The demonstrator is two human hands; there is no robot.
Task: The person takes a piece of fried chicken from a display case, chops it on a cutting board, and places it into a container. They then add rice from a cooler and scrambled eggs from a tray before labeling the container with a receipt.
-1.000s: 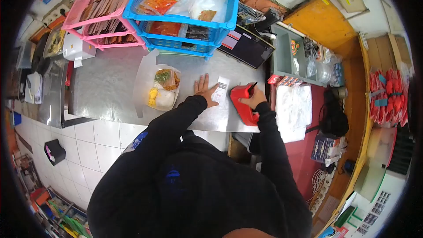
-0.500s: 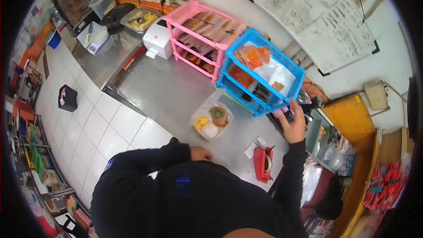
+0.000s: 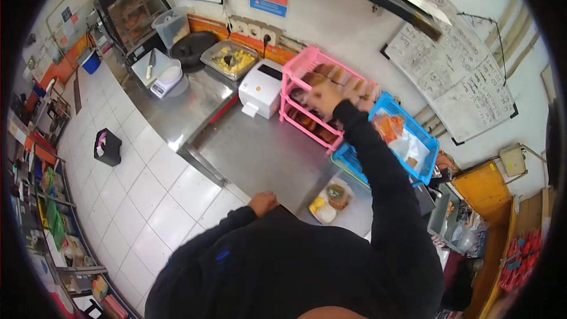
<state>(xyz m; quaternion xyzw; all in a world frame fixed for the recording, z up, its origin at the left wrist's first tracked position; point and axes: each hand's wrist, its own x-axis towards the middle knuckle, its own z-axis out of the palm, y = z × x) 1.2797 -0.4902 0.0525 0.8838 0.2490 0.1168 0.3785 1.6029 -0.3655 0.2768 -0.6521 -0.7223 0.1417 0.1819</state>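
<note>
My right hand [image 3: 325, 100] reaches over the top tier of a pink rack [image 3: 312, 130], right at the packets stacked there. Motion blurs its fingers. The packets [image 3: 349, 83] look flat, brown and pale pink. Close in front of my body, at the near edge of the metal table [image 3: 260, 150], my left hand [image 3: 263, 202] is curled closed with nothing showing in it. A clear food pack [image 3: 332, 201] with white rice, something yellow and a brown piece lies on the table, left of my right forearm.
A blue stacked basket [image 3: 426, 168] with orange packets stands right of the rack. A white label printer [image 3: 260, 89] is left of it. Farther left are a tray of yellow food [image 3: 229, 59], a scale [image 3: 167, 80] and a knife [image 3: 150, 65]. A black bin [image 3: 107, 147] stands on the floor.
My right hand has left the blue basket's front corner and moved left to the pink rack's top tier. The view has shifted, and the red tape dispenser is out of sight.
</note>
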